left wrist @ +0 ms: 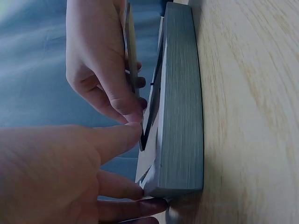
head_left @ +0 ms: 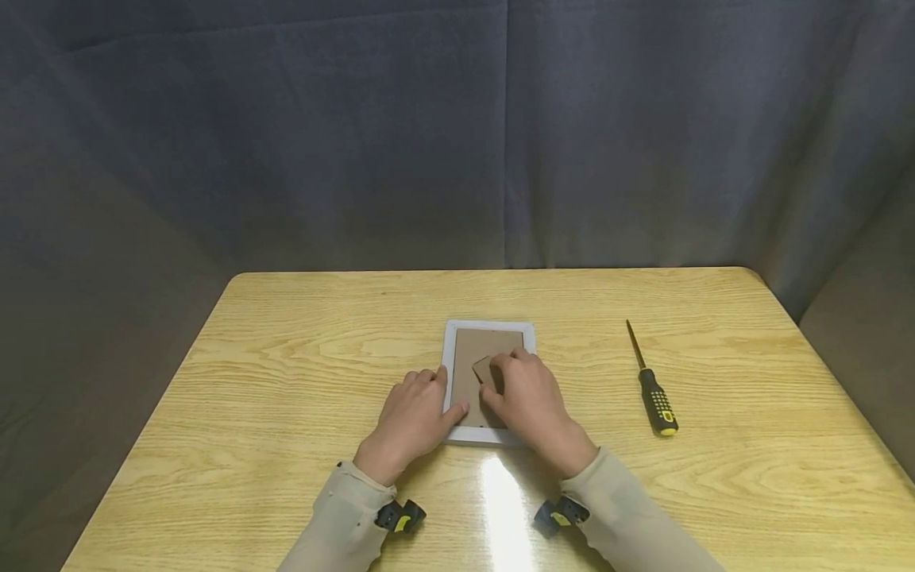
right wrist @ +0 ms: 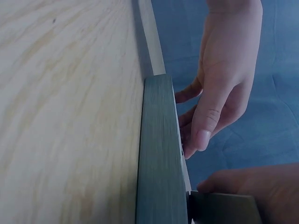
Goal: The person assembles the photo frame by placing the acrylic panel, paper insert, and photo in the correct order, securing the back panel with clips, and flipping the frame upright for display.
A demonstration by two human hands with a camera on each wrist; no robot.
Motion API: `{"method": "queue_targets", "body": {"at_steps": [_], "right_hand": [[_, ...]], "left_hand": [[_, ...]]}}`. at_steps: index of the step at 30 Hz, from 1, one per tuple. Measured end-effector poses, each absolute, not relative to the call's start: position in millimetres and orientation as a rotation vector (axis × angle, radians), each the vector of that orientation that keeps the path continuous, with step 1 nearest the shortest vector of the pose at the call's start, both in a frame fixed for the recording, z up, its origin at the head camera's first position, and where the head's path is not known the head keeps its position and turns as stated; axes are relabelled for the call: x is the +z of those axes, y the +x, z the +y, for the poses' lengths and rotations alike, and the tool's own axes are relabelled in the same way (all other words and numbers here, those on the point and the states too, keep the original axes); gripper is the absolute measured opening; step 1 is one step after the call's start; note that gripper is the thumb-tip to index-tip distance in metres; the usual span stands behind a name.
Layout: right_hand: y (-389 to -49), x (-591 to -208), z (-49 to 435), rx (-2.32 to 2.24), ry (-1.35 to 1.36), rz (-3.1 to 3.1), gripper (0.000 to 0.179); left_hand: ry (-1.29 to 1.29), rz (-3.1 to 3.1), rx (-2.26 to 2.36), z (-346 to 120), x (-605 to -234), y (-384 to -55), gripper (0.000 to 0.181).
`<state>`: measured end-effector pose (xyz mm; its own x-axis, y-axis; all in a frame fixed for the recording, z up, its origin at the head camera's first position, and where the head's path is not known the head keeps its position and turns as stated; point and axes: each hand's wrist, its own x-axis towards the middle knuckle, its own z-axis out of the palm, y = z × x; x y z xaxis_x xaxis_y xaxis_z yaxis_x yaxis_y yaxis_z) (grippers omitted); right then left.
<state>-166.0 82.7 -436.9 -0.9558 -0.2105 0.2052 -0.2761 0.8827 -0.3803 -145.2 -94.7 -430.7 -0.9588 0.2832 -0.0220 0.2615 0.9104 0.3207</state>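
A picture frame (head_left: 489,326) with a pale grey border lies face down on the table, its brown backing board (head_left: 468,349) upward. My right hand (head_left: 532,397) pinches the stand flap (head_left: 483,367) on the backing between thumb and fingers. In the left wrist view the flap (left wrist: 131,42) stands tilted up from the frame (left wrist: 182,102). My left hand (head_left: 415,409) rests at the frame's left edge, fingers touching its side. Its thumb reaches over the backing, apart from the surface in the right wrist view, where the left hand (right wrist: 229,84) shows loosely bent fingers.
To the right of the frame lies a screwdriver (head_left: 654,389) with a black and yellow handle, its tip toward the back. The wood-grain table (head_left: 286,342) ends at a dark curtain (head_left: 357,159). Both sleeves carry dark wrist straps.
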Motion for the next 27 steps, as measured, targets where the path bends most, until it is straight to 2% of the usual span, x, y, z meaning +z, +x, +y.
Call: {"method": "queue_targets", "body": {"at_steps": [9,17,27], "right_hand": [[-167,-431,89,0.685,0.392,-2.823,0.029],[-165,-422,90,0.710,0.427,-2.833,0.026],[-167,-413,95,0.785,0.438,-2.846,0.028]], "left_hand": [[0.428,2.987,0.517,-95,-431,-145,0.070],[0.360,2.953,0.535,-95,-428,-146,0.079],[0.355,2.951,0.561,-94,-429,-145,0.077]]}}
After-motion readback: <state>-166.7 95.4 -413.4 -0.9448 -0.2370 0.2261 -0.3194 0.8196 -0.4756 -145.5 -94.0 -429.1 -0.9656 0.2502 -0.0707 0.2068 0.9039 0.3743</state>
